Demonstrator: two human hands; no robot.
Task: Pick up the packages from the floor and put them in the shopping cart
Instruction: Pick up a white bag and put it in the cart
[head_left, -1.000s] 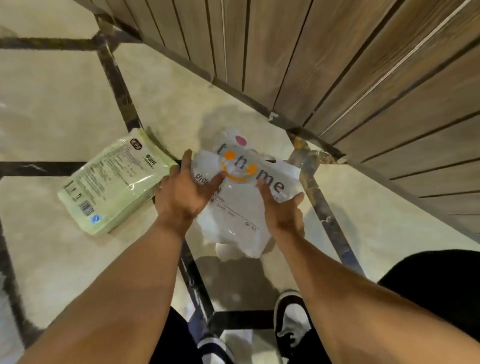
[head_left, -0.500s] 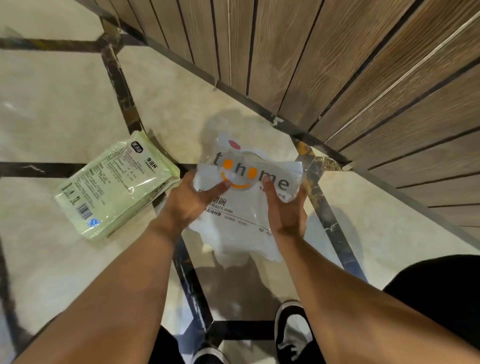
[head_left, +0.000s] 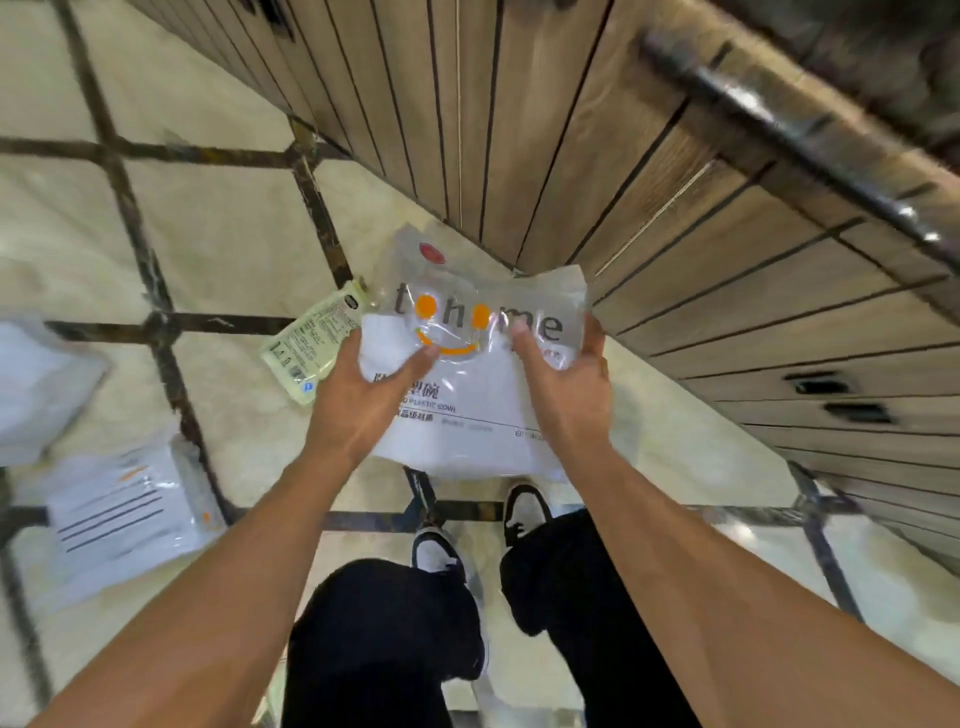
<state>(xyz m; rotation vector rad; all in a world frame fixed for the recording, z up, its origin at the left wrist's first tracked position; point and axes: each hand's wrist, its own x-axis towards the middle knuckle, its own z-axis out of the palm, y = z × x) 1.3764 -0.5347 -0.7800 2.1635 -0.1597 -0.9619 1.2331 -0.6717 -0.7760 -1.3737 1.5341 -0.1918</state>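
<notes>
I see the tiled floor (head_left: 218, 244) filling most of the view, pale squares with dark seams, and a wall of wooden slats (head_left: 597, 171) running along its far side, with a blurred dark rail (head_left: 779, 130) in front of it at upper right. My black trousers (head_left: 395, 639) and two black-and-white shoes (head_left: 524, 512) stand on the floor below me. Held up between me and the floor is the clear bag (head_left: 483, 374) with white contents, an orange smiley and grey letters. My left hand (head_left: 363, 395) grips its left edge, thumb across the front, and my right hand (head_left: 566, 384) grips its right edge, fingers curled behind. On the floor to the left lie two blurred white packages (head_left: 119, 514) (head_left: 36, 384), near each other. A green package (head_left: 317, 343) lies on the floor just left of my left hand, partly hidden behind the bag.
</notes>
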